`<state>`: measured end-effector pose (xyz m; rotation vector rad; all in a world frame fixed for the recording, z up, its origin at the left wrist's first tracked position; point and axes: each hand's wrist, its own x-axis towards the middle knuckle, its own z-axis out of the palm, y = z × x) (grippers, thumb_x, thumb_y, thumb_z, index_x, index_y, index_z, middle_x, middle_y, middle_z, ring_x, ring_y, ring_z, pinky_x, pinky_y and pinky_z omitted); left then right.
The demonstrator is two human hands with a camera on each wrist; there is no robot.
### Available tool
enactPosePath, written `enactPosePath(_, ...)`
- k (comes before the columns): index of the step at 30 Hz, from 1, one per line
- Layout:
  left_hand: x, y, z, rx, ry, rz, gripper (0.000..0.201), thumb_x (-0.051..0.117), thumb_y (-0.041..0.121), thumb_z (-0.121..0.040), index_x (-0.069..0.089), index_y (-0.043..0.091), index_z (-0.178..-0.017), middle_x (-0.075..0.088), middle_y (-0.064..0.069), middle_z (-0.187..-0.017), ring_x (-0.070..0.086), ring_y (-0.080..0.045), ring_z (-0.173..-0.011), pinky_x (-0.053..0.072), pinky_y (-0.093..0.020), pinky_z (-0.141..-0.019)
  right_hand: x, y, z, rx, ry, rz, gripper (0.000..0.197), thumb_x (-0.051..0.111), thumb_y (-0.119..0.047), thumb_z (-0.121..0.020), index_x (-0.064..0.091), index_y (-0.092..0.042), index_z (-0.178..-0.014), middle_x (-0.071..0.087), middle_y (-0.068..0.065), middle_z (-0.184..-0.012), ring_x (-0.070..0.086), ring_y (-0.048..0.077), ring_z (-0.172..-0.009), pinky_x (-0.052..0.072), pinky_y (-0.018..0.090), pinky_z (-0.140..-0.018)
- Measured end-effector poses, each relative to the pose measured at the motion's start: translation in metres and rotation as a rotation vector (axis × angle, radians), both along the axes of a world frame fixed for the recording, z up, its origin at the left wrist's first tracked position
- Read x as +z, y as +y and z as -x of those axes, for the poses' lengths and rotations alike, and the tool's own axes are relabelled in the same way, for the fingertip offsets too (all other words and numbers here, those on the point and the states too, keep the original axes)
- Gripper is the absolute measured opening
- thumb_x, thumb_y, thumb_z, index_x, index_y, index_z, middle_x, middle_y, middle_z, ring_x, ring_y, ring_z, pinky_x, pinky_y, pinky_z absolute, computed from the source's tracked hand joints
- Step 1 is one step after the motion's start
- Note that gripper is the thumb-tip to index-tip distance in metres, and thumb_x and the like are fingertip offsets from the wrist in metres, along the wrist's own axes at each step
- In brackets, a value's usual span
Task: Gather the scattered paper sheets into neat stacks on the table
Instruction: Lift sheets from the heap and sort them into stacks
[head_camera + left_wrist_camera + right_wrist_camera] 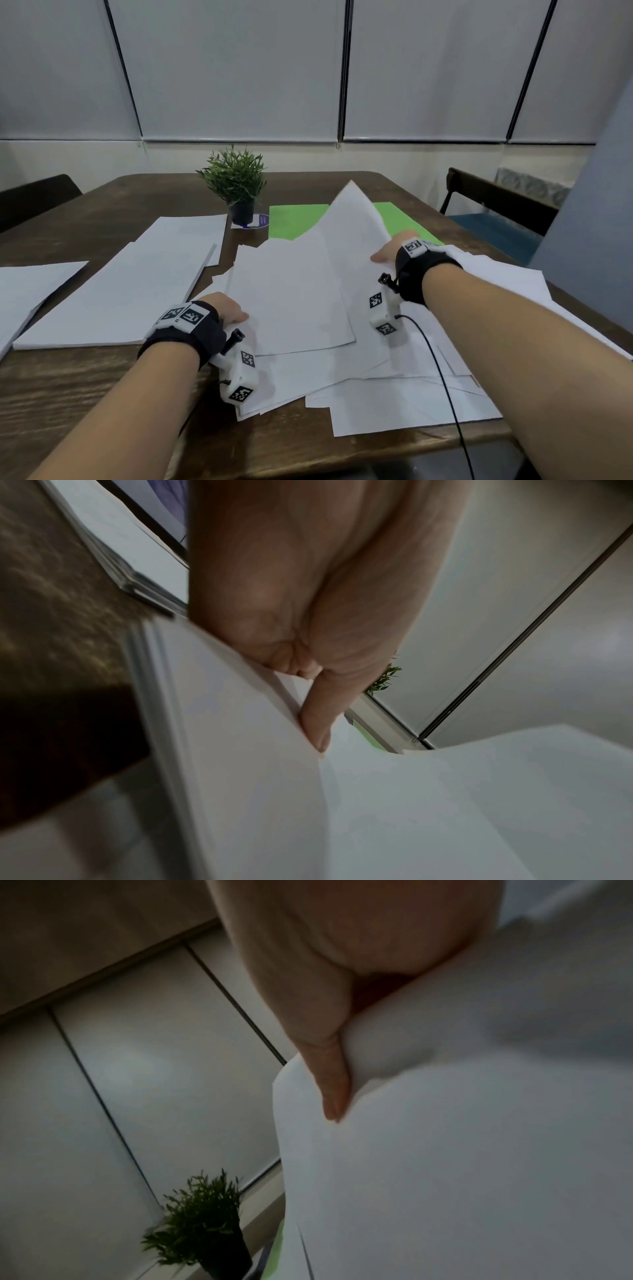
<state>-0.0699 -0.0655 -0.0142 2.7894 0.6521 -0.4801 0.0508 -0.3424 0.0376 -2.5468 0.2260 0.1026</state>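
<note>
The left hand [224, 308] grips the near-left edge of a lifted bundle of white sheets [301, 291]; in the left wrist view the thumb [316, 723] lies on top of the paper and the other fingers curl beneath it. The right hand [394, 248] grips the same bundle at its right edge, thumb [334, 1085] pressed on the upper face, fingers hidden behind the paper. The bundle bows upward between the two hands, and its far corner stands off the table at 12 o'clock. The number of sheets in it cannot be told.

Beneath and around the bundle lies a loose, fanned heap of white sheets [394, 401], spreading from 6 o'clock to 3 o'clock toward the near and right table edges. The heap cannot be counted exactly.

At 9 o'clock of the left hand lie three flatter white stacks: one large stack [113, 301] just beside the hand, one further stack [185, 233] at 11 o'clock partly under it, and one stack [30, 284] at the left frame edge.

One green sheet [294, 219] lies at 12 o'clock, partly covered by the bundle. One potted plant [236, 181] stands at 11 o'clock beside it, on the wooden table [102, 394]. Two chairs flank the table: a dark chair [34, 198] at 10 o'clock and a blue-seated chair [496, 219] at 2 o'clock.
</note>
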Motion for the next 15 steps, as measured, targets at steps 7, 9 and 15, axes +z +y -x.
enactPosePath(7, -0.013, 0.004, -0.014, 0.1, -0.055, 0.113, 0.039, 0.035, 0.024, -0.104, 0.045, 0.002, -0.135, 0.049, -0.012, -0.139, 0.047, -0.026, -0.128, 0.041, -0.024, -0.088, 0.082, -0.012, -0.005, 0.043, -0.381, -0.199, 0.029, 0.077, -0.021, -0.074, 0.069, -0.013, -0.1, 0.071, 0.006, -0.091, 0.067, 0.024, -0.085, 0.054, 0.032, -0.085)
enactPosePath(9, -0.016, 0.007, -0.017, -0.004, -0.067, 0.104, 0.036, 0.031, 0.016, -0.104, 0.043, 0.004, -0.136, 0.049, -0.013, -0.138, 0.048, -0.026, -0.126, 0.037, -0.027, -0.098, 0.107, -0.01, -0.005, 0.062, -0.458, -0.298, 0.031, 0.079, -0.019, -0.071, 0.069, -0.015, -0.1, 0.071, 0.006, -0.091, 0.068, 0.024, -0.085, 0.054, 0.034, -0.087)
enactPosePath(15, -0.038, 0.029, -0.029, 0.348, -0.35, 0.671, 0.053, 0.036, 0.035, -0.102, 0.044, -0.004, -0.137, 0.047, -0.025, -0.138, 0.048, -0.038, -0.126, 0.04, -0.044, -0.106, 0.156, -0.007, -0.007, 0.082, -0.562, -0.49, 0.042, 0.083, -0.014, -0.068, 0.069, -0.006, -0.106, 0.072, 0.008, -0.099, 0.069, 0.025, -0.09, 0.054, 0.037, -0.09)
